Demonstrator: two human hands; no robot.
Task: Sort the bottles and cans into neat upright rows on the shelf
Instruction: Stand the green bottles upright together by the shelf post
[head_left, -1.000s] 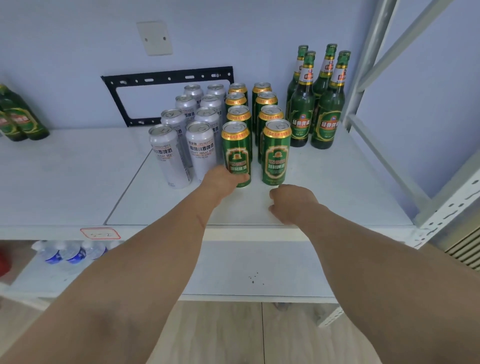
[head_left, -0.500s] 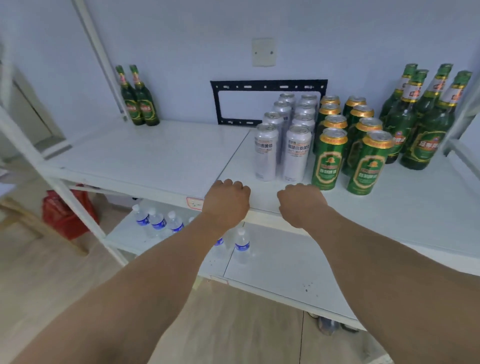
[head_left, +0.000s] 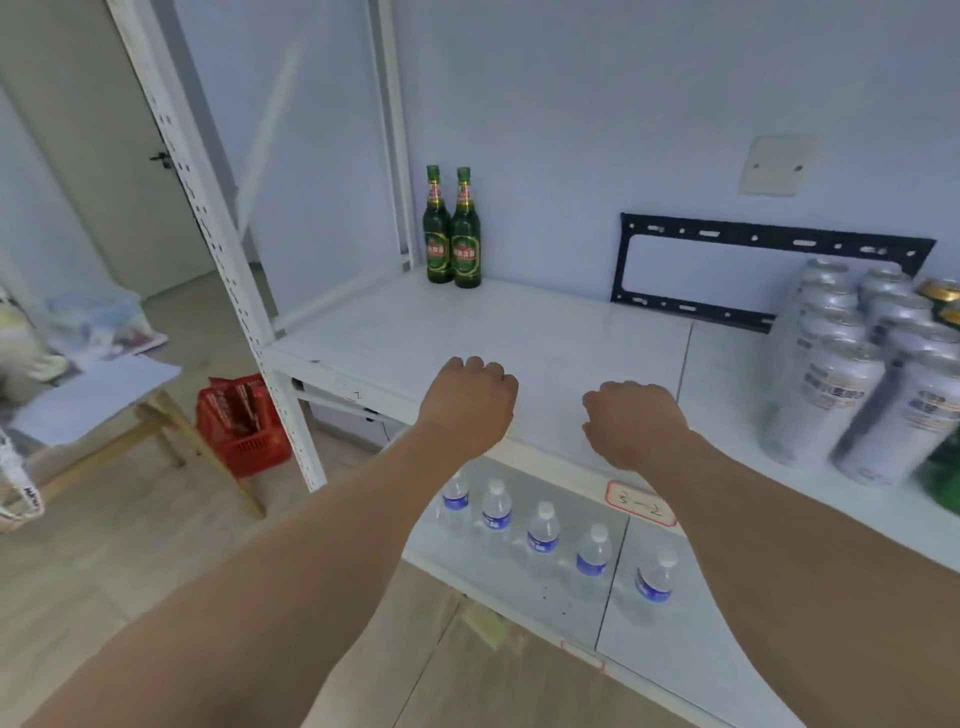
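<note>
Shelf (head_left: 519, 332): white upper board of a white metal rack; reference landmark for all positions below.
Left hand (head_left: 470, 402): above the front edge of the shelf, back of the hand toward the camera. The fingers (head_left: 475, 365) are curled under into a loose fist and grip nothing.
Right hand (head_left: 631, 421): above the front edge of the shelf, beside the left hand with a gap between them. The fingers (head_left: 613, 388) are curled under and grip nothing.
Green bottles (head_left: 452, 231): two, upright, side by side and touching, at the back left corner of the shelf against the wall, well apart from both hands.
Silver cans (head_left: 852, 364): upright, in two rows running front to back at the right end of the shelf; blurred, so the count cannot be told.
Green cans (head_left: 943, 296): gold-topped, only partly in view at the right picture edge, just beyond the silver cans.
Black bracket (head_left: 769, 244): flat frame on the wall behind the shelf, left of and behind the silver cans.
Water bottles (head_left: 543, 538): five, clear with blue labels, upright in a row on the lower board under the shelf.
Label (head_left: 641, 504): red-bordered tag on the front edge of the shelf, below the right hand.
Red crate (head_left: 241, 423): on the floor, left of the shelf, behind the rack post.
</note>
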